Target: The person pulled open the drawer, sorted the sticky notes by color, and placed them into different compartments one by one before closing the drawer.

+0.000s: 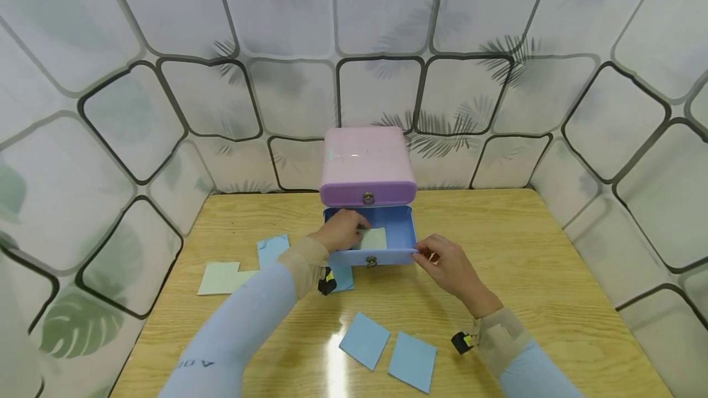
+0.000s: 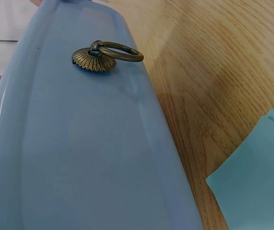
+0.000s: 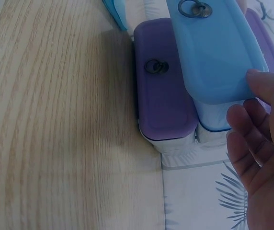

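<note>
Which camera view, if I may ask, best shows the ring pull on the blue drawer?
The left wrist view: the ring pull appears largest there, whole and sharply detailed on the blue drawer. The head view shows it only small, at the drawer's front; the right wrist view shows it smaller too, near the top edge.

In the head view, we see the left hand (image 1: pixel 344 230) inside the blue drawer (image 1: pixel 398 257), most of its fingers masked; we cannot tell whether it holds the pale green paper (image 1: pixel 374 239), itself partly covered; the lettering (image 1: pixel 195 363) at lower left is too small for us to read; the bottom edge crops the left sleeve (image 1: pixel 243 318) and right sleeve (image 1: pixel 539 367); in the left wrist view, the right edge cuts blue sheets (image 2: pixel 256 172); in the right wrist view, it cuts the right hand (image 3: pixel 271 163).
</note>
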A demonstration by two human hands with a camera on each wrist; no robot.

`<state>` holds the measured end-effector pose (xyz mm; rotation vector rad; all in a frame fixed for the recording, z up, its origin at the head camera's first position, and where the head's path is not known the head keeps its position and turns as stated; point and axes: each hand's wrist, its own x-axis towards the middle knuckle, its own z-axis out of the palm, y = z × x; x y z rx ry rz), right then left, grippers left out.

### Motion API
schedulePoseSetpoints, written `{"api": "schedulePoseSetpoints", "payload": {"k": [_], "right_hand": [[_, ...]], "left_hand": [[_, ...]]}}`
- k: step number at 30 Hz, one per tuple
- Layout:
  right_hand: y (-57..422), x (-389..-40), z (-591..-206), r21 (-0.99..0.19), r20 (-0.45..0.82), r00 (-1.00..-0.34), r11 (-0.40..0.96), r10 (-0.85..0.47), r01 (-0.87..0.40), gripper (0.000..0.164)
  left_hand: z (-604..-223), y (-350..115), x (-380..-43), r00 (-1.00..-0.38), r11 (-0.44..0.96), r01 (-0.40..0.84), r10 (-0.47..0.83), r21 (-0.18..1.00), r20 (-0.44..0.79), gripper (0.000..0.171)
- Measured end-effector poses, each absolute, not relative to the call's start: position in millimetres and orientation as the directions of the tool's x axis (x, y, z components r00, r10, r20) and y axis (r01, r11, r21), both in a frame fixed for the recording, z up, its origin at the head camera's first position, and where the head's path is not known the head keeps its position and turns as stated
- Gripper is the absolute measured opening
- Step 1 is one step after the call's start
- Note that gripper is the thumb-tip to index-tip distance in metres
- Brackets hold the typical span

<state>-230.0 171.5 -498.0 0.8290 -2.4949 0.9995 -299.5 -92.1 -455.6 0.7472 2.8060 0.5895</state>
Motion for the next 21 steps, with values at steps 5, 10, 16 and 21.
{"api": "schedulePoseSetpoints", "payload": {"k": [5,10,16,21], "right_hand": [[171.8,-230.0,-498.6,-0.524,0.489,-0.781,0.585,-0.389,-0.619,0.011],[171.9,-229.6,-498.8,-0.527,0.487,-0.782,0.584,-0.388,-0.618,0.011],[172.0,-229.2,-499.4,-0.525,0.493,-0.779,0.581,-0.388,-0.622,0.012],[171.9,-229.2,-499.0,-0.526,0.496,-0.779,0.581,-0.384,-0.622,0.012]], "left_hand": [[-455.6,-92.3,-299.5,-0.855,0.797,0.443,0.514,0.411,-0.075,0.027],[-455.2,-92.4,-299.0,-0.852,0.796,0.444,0.517,0.411,-0.082,0.027],[-454.3,-92.9,-298.4,-0.853,0.797,0.441,0.515,0.412,-0.084,0.027],[-452.7,-94.1,-297.8,-0.853,0.790,0.441,0.517,0.426,-0.074,0.025]]}}
